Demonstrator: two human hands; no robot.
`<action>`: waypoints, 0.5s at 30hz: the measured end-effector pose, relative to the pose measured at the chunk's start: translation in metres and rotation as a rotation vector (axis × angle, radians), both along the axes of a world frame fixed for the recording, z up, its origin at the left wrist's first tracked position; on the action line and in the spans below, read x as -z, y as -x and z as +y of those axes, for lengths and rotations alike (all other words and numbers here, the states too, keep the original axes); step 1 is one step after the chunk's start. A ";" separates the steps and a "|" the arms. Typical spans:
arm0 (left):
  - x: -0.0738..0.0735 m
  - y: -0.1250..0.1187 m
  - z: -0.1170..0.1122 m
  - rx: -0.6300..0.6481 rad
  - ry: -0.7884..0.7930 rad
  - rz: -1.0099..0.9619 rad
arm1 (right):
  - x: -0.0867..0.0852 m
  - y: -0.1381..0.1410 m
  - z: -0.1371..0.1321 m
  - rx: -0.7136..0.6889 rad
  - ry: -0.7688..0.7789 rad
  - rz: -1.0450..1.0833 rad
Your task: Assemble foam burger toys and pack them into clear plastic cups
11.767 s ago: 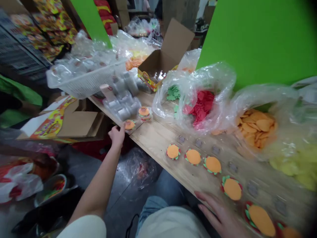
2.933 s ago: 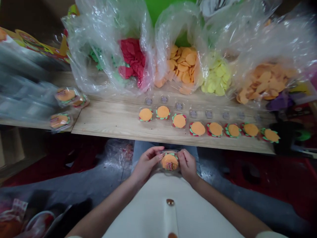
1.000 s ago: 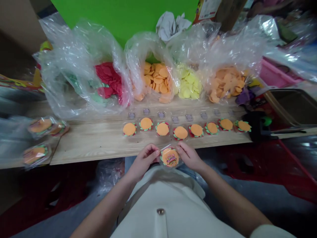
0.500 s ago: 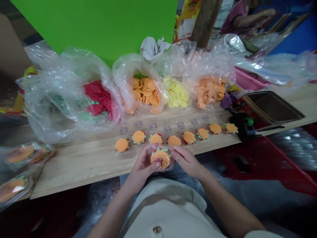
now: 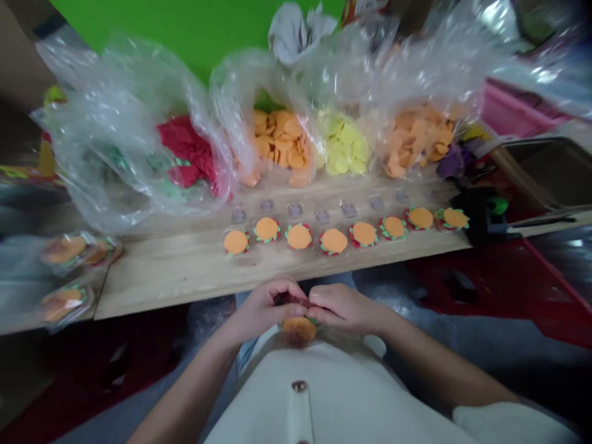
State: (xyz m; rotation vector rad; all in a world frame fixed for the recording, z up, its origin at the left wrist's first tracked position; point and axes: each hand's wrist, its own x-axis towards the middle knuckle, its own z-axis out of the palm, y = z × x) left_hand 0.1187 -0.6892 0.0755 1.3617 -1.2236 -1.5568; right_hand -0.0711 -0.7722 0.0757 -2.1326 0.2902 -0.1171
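Observation:
Close to my body, over the table's front edge, I hold a toy burger in a clear plastic case. My left hand pinches the case's edge from the left, thumb on top. From the right, my right hand has its thumb and fingers closed on the same edge; the fingertips of both hands almost meet. On the table ahead lies a row of toy burgers, orange rounds over green and red layers in clear trays. Small grey pieces sit in the clear lids behind them.
Clear bags along the back hold red pieces, orange rounds, yellow rounds and more orange rounds. Cased burgers lie at the left. A black tape dispenser, brown tray and pink basket are right.
Both hands have drawn the cased burger closer to my body, tilting it and bringing their fingertips together along its edge. The view has tipped downward.

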 end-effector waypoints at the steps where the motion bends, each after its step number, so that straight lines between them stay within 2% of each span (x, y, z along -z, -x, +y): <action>1: 0.004 0.003 0.008 -0.008 -0.037 -0.018 | 0.005 0.001 0.007 -0.008 -0.018 0.039; 3: 0.013 0.011 0.022 -0.082 -0.060 -0.061 | 0.015 0.004 0.021 0.033 -0.049 0.127; 5: 0.019 0.018 0.034 -0.154 -0.019 -0.131 | 0.021 0.004 0.031 0.076 -0.059 0.188; 9: 0.021 0.025 0.045 -0.196 0.060 -0.189 | 0.026 0.001 0.040 0.068 -0.012 0.154; 12: 0.019 0.026 0.043 -0.241 0.013 -0.147 | 0.032 0.001 0.039 0.076 -0.053 0.111; 15: 0.020 0.024 0.031 -0.409 -0.154 0.067 | 0.041 0.004 0.035 0.228 -0.211 0.090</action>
